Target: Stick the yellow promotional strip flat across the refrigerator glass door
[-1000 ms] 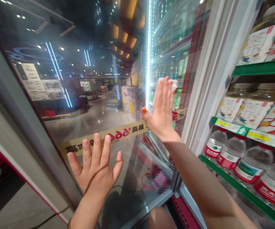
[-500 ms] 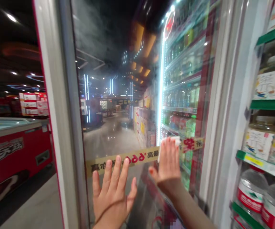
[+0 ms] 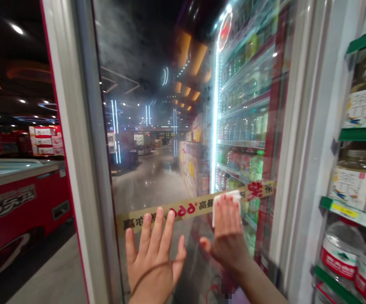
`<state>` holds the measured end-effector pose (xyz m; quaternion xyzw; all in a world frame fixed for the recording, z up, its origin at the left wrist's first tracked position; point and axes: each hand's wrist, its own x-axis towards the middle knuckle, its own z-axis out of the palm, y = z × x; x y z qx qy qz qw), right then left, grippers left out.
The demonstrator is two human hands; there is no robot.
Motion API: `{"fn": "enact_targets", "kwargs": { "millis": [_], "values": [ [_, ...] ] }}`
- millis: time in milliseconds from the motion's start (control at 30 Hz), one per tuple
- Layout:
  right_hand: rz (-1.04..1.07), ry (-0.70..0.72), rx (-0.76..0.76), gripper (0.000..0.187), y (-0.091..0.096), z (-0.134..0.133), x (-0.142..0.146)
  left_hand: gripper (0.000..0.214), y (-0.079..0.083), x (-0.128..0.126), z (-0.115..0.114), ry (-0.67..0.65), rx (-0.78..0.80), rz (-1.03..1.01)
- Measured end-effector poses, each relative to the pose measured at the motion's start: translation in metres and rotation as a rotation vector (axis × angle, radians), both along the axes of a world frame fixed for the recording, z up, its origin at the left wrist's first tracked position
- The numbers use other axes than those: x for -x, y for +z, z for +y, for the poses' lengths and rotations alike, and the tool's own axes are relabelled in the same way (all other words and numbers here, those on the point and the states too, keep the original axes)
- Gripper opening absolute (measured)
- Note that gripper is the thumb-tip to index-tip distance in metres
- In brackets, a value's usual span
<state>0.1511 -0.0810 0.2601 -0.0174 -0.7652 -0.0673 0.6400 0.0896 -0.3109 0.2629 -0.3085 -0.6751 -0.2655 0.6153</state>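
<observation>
With the fingers of the right hand point(image 3: 229, 223) straight and together, pins a thin white square cloth or tissue point(image 3: 235, 194) over a pale-yellow printed strip point(image 3: 204, 204) on a clear glass door point(image 3: 151, 181), apparently flat to stop it sliding; with empty fingers of the left hand point(image 3: 154, 268) fanned wide, against the glass or just off it, hard to tell. Outward, mirrored on the strip, presumably from facing away, 最高; beyond, 巧乐兹 on a red chest freezer point(image 3: 51, 192), 茶π on white-labelled clear plastic bottles point(image 3: 349, 188).

A red freezer point(image 3: 27, 207) is standing at far left, and boxes point(image 3: 45, 141) are sitting beyond it. At right, bottles point(image 3: 339, 251) are lining a shelf point(image 3: 337, 283) below white-labelled jars point(image 3: 350, 185). A ceiling light point(image 3: 17, 29) is glowing.
</observation>
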Motion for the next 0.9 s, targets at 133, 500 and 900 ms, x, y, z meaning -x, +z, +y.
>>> {"fn": "enact_targets", "kwargs": {
  "millis": [133,500,900],
  "values": [
    [-0.023,-0.021,0.031,0.091,-0.022,0.01,-0.021,0.076,0.003,0.0,-0.001,0.025,0.031,0.009],
    [-0.056,0.013,-0.233,0.102,-0.034,-0.03,0.002,0.076,0.001,0.005,0.0,0.029,0.017,0.035],
    [-0.024,-0.108,-0.134,0.095,-0.013,-0.021,0.009,0.073,0.002,0.014,-0.003,0.007,0.015,0.08]
  ]
}}
